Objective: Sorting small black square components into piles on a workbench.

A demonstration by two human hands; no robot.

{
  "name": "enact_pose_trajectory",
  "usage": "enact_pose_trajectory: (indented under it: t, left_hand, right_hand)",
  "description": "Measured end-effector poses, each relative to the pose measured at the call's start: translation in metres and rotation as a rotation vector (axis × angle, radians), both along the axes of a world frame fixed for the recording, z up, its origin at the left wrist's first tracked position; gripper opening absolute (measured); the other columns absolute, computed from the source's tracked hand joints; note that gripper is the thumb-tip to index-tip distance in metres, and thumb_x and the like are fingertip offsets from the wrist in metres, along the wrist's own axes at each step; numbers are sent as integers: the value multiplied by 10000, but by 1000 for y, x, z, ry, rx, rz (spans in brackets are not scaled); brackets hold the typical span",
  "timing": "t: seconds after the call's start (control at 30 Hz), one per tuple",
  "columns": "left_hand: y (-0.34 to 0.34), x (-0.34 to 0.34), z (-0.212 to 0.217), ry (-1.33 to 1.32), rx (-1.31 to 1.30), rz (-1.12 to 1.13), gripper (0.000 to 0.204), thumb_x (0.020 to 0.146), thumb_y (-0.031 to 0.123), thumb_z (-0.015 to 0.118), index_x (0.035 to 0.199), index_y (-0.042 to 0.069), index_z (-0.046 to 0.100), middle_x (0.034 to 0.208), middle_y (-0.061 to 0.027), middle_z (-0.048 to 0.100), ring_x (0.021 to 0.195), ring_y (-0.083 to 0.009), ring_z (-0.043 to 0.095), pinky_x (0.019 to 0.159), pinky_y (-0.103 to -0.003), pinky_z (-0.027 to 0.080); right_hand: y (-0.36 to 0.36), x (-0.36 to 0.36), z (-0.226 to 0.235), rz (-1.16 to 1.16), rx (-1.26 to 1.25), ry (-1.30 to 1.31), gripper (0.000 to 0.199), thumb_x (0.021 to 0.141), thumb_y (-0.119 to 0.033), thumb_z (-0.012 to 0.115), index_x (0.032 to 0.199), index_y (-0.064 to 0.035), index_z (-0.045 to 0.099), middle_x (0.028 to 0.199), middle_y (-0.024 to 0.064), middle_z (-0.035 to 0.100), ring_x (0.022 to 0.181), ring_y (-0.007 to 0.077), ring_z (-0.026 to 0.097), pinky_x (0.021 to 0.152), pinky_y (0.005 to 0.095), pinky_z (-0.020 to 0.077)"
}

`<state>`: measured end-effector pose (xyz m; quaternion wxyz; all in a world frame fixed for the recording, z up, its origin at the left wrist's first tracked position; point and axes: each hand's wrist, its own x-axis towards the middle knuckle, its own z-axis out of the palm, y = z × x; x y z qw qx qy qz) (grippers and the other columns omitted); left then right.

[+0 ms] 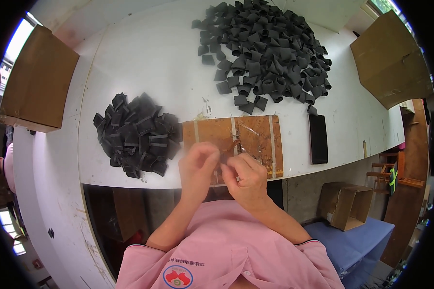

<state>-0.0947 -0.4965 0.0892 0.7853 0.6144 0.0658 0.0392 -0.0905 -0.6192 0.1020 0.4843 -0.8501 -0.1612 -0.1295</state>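
My left hand (pixel 198 166) and my right hand (pixel 247 177) are close together over the near edge of a brown board (pixel 208 131). Both have thumb and fingers pinched. Whatever lies between the fingertips is too small or blurred to make out. Pale strips run across the board, and clear, shiny scraps (pixel 248 130) lie on its surface. Left of the board is a heap of flat black pieces (pixel 139 137), some with grey bands. A larger pile of black, open-ended fabric loops (pixel 270 53) spreads over the far side of the white table (pixel 144 58).
A black phone (pixel 318 138) lies right of the board. Cardboard boxes stand at the far left (pixel 41 79) and far right (pixel 393 60). Below the table's right side, an open carton (pixel 346 206) rests on a blue-covered surface (pixel 366 241). Another person (pixel 8 166) shows at the left rim.
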Motion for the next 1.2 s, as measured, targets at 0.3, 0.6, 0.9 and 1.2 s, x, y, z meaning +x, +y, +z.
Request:
enact_pose_trajectory:
  t: [0.3,0.6,0.9,1.2]
  left_hand:
    - [-3,-1,14,68,-14,-75,57,770,5,585,822,-18,582,913,-57,544,700,-72,508,607,-198,431]
    - [22,1,7,313,-206,-269,72,777,70,610,807,13,581,676,-21,560,609,-86,532,510,-199,418]
    - [7,-4,19,213,-174,-207,42,784,25,595,800,-14,591,632,-59,592,506,-78,548,393,-173,422]
    - [-10,-12,12,-47,576,-11,71,791,-9,525,724,7,503,615,-20,555,525,-39,517,474,-169,419]
  right_hand:
    - [-9,2,1,26,-140,-82,120,656,-39,627,716,-45,523,640,68,474,558,232,497,466,335,397]
    - [-19,0,7,185,-13,184,194,689,-135,668,779,-23,538,721,67,511,593,211,514,503,290,416]
    - [-16,-1,19,140,212,326,231,728,-162,669,868,-7,571,747,79,530,616,187,529,547,289,425]
    - [-13,3,9,79,45,108,105,727,-35,601,830,-14,592,724,85,536,596,236,545,515,315,437]
